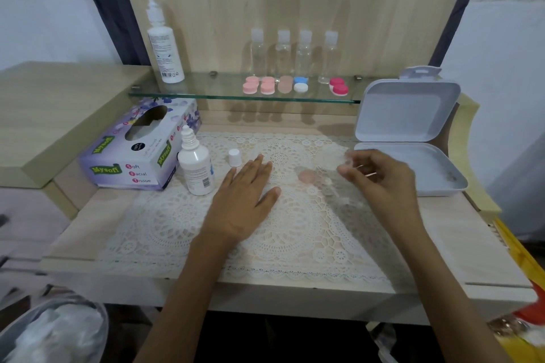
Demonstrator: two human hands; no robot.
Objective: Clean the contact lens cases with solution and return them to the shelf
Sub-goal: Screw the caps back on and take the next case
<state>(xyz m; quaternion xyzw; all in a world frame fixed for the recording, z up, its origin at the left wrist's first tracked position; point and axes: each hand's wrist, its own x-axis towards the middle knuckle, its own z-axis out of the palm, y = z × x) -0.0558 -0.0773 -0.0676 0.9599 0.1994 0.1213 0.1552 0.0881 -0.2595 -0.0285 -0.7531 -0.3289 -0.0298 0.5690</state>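
Several contact lens cases stand in a row on the glass shelf (206, 95): pink ones (259, 86), a peach one (285, 84), a blue and white one (300, 84) and a magenta one (339, 86). A peach lens case cap (305, 176) lies on the lace mat (265, 233). My left hand (243, 200) rests flat on the mat, fingers straight, left of that cap. My right hand (380, 177) hovers just right of it, fingers curled, pinching a small clear lens case piece (345, 160) that is blurred. The small solution bottle (196, 168) stands uncapped, its white cap (234, 157) beside it.
A tall solution bottle (165, 47) and several clear bottles (295, 53) stand on the shelf. A tissue box (138, 153) sits at the left, an open white plastic box (407, 115) at the right. A bin with crumpled tissue (53, 330) is at the lower left.
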